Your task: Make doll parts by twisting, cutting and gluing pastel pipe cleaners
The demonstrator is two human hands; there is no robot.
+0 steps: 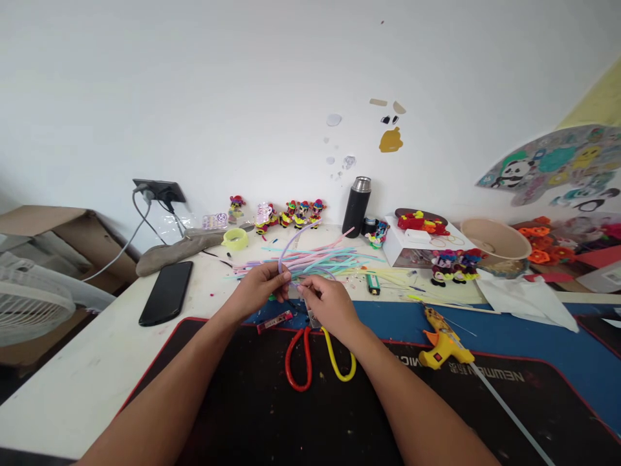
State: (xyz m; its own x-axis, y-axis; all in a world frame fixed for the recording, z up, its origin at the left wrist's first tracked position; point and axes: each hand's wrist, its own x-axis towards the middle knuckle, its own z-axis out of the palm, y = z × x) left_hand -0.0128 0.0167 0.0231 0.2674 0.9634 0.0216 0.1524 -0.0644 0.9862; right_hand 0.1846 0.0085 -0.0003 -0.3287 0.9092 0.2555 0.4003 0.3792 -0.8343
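Note:
A light purple pipe cleaner [291,241] curves up and around between my hands. My left hand [266,285] pinches it with thumb and fingertips. Close beside, my right hand [324,299] has its thumb and forefinger closed on the pipe cleaner too. Behind both hands lies a loose pile of pastel pipe cleaners [310,259] in pink, blue and purple. Scissors with one red and one yellow handle [299,382] lie on the black mat just below my hands; their blades are partly hidden by my right hand. A small red packet [274,321] lies beside them.
A yellow glue gun [444,349] rests on the mat [252,414] at the right. A phone [166,294], a roll of tape [235,239] and a driftwood-like piece [179,249] lie left. Small figures [301,213], a black flask [356,207] and a white box [427,249] stand along the wall.

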